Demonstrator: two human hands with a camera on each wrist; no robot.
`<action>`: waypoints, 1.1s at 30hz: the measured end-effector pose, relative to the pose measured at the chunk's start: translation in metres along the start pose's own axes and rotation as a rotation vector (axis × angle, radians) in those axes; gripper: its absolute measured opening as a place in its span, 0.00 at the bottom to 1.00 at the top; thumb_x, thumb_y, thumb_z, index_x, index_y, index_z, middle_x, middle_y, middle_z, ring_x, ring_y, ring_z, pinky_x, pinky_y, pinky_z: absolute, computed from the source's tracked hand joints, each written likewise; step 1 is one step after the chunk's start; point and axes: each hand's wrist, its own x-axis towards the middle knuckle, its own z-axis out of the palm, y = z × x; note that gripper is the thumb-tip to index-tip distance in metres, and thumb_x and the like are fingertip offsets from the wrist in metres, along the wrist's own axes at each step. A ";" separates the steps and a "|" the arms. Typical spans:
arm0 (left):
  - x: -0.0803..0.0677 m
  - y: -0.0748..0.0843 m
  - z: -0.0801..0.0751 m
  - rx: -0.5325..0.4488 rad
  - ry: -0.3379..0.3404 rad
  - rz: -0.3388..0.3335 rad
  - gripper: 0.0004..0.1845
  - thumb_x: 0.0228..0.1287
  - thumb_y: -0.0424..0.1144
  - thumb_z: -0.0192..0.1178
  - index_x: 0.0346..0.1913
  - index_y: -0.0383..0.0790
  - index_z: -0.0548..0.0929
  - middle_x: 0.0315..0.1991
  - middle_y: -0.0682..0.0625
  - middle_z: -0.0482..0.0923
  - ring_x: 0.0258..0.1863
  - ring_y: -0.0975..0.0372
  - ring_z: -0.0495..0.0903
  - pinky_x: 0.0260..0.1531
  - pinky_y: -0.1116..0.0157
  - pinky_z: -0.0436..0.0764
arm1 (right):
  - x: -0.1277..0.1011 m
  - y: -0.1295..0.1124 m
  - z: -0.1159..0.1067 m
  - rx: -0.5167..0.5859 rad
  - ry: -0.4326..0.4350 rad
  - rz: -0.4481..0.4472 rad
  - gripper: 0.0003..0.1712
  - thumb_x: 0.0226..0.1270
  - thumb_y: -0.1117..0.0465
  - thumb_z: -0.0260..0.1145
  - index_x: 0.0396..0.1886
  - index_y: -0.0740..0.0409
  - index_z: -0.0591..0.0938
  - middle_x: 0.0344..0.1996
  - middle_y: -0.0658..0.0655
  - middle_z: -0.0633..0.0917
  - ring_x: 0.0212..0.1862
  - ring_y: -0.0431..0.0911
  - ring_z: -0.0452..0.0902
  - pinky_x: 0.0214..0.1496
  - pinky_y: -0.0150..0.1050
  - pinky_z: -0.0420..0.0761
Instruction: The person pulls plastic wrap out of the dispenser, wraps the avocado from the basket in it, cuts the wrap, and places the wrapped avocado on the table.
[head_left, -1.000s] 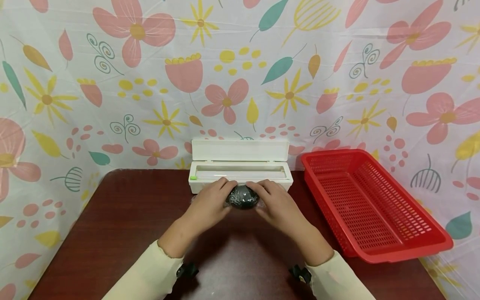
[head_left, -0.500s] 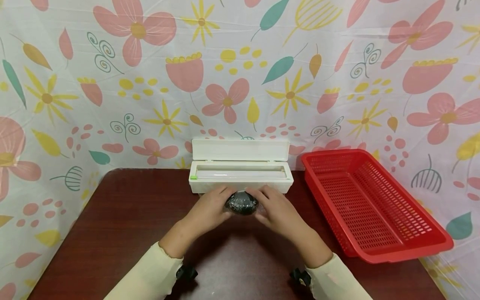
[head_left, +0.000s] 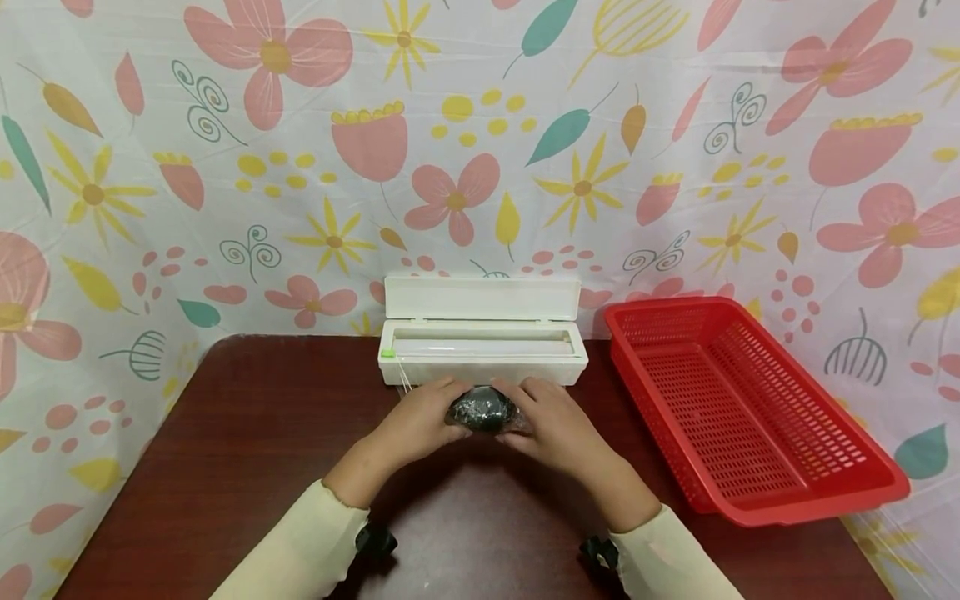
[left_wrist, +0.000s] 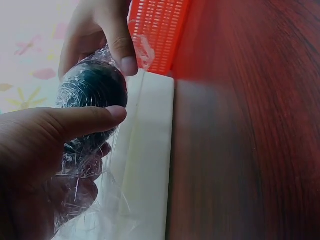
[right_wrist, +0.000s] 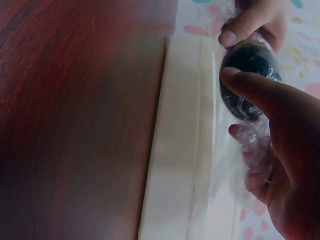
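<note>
Left hand (head_left: 416, 421) & right hand (head_left: 551, 421) both curl round the film-wrapped dark ball (head_left: 482, 409) btwn them, equally near, just above the worktop (head_left: 225, 433), just in front of the white film dispenser (head_left: 482, 350).

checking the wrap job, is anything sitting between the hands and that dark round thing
Only clear cling film. It covers the dark round object, and the left hand and right hand grip it through that film from either side. Nothing else shows between them. The white film dispenser stands just behind.
</note>
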 end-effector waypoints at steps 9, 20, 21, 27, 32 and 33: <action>0.007 -0.012 0.004 -0.060 -0.073 -0.024 0.29 0.53 0.42 0.77 0.60 0.43 0.82 0.52 0.49 0.84 0.51 0.58 0.82 0.54 0.56 0.80 | 0.006 -0.007 0.015 0.056 0.065 -0.028 0.47 0.48 0.50 0.83 0.69 0.52 0.74 0.55 0.58 0.79 0.57 0.54 0.77 0.60 0.52 0.77; 0.007 -0.016 0.013 -0.074 -0.078 -0.086 0.31 0.53 0.39 0.76 0.62 0.40 0.80 0.54 0.44 0.78 0.52 0.54 0.80 0.56 0.54 0.79 | 0.010 -0.009 0.026 0.042 0.011 0.042 0.39 0.50 0.54 0.82 0.62 0.53 0.77 0.48 0.53 0.81 0.51 0.52 0.79 0.59 0.49 0.77; 0.006 -0.016 0.015 -0.065 -0.070 -0.091 0.32 0.53 0.39 0.76 0.63 0.40 0.79 0.54 0.44 0.77 0.52 0.54 0.80 0.55 0.54 0.80 | 0.010 -0.009 0.027 0.046 0.010 0.046 0.39 0.50 0.54 0.82 0.62 0.53 0.77 0.48 0.53 0.81 0.51 0.52 0.79 0.59 0.50 0.78; 0.004 -0.015 0.021 0.008 0.029 -0.113 0.39 0.51 0.41 0.79 0.67 0.41 0.75 0.58 0.42 0.75 0.58 0.50 0.77 0.58 0.48 0.76 | 0.014 -0.007 0.033 0.081 0.012 0.056 0.38 0.51 0.55 0.82 0.62 0.55 0.77 0.54 0.56 0.81 0.57 0.55 0.79 0.61 0.53 0.78; 0.005 -0.012 0.023 0.041 0.109 -0.112 0.36 0.53 0.42 0.78 0.66 0.44 0.77 0.59 0.46 0.75 0.62 0.52 0.75 0.62 0.45 0.72 | 0.017 -0.003 0.038 0.120 0.019 0.059 0.39 0.52 0.57 0.82 0.64 0.56 0.77 0.57 0.59 0.79 0.60 0.55 0.77 0.64 0.52 0.78; 0.005 -0.012 0.023 0.048 0.116 -0.107 0.35 0.53 0.42 0.78 0.65 0.45 0.77 0.59 0.46 0.75 0.62 0.52 0.75 0.62 0.45 0.72 | 0.017 -0.002 0.040 0.127 0.023 0.060 0.39 0.52 0.57 0.82 0.64 0.56 0.77 0.57 0.59 0.79 0.61 0.54 0.76 0.64 0.52 0.78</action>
